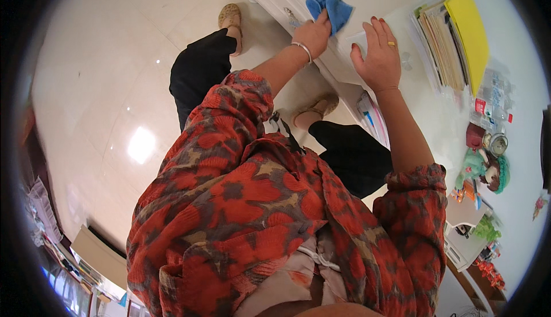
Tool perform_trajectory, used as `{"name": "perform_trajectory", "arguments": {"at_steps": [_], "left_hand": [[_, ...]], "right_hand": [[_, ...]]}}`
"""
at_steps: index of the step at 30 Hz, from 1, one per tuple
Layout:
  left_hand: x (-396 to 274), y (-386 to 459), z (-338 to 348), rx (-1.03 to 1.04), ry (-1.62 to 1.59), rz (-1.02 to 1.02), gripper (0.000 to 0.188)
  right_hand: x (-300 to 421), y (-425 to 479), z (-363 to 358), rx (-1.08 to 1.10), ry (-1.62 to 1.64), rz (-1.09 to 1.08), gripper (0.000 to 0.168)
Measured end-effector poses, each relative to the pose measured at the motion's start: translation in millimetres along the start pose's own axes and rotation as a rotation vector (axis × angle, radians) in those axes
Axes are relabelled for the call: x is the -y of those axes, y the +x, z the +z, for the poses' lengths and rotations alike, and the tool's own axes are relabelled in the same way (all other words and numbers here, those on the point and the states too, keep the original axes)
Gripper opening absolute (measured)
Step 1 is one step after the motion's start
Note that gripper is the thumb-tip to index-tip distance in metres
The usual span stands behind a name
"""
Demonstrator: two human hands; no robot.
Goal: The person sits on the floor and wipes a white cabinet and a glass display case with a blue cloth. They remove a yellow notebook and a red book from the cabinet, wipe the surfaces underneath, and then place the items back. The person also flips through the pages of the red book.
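Observation:
A crumpled blue cloth [338, 10] lies at the front edge of the white cabinet top [398, 119]. My left hand [313, 37], with a bracelet at its wrist, reaches across my body and holds the cloth, its fingers pressed into the fabric. To its right, my right hand [379, 58] is palm down over the cabinet top, thumb apart, with nothing in it. A ring [391, 43] sits on one finger. Whether the right palm touches the surface cannot be told. An ornate drawer handle [291, 17] shows on the cabinet front, left of the cloth.
A stack of papers and books [441, 45] with a yellow folder [469, 37] stands against the wall. Nearby are plastic bottles [493, 97] and a green-dressed doll [478, 168]. Papers [372, 116] show in an opening under the top. My feet rest on the tiled floor [103, 80].

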State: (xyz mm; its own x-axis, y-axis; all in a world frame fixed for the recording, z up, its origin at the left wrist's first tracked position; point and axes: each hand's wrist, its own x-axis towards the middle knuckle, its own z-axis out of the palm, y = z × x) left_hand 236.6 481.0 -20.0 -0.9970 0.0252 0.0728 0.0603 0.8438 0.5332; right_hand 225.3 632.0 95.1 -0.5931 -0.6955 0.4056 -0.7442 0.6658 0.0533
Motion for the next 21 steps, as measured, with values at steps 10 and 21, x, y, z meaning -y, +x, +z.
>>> {"name": "perform_trajectory", "arguments": {"at_steps": [10, 21], "left_hand": [[-89.4, -84.9, 38.2, 0.459, -0.357, 0.489, 0.034], [-6.0, -197.7, -46.5, 0.736, -1.667, -0.652, 0.039]], "right_hand": [[-3.9, -5.1, -4.8, -0.026, 0.112, 0.019, 0.041], [119.0, -154.1, 15.2, 0.201, 0.88, 0.546, 0.057]]}}
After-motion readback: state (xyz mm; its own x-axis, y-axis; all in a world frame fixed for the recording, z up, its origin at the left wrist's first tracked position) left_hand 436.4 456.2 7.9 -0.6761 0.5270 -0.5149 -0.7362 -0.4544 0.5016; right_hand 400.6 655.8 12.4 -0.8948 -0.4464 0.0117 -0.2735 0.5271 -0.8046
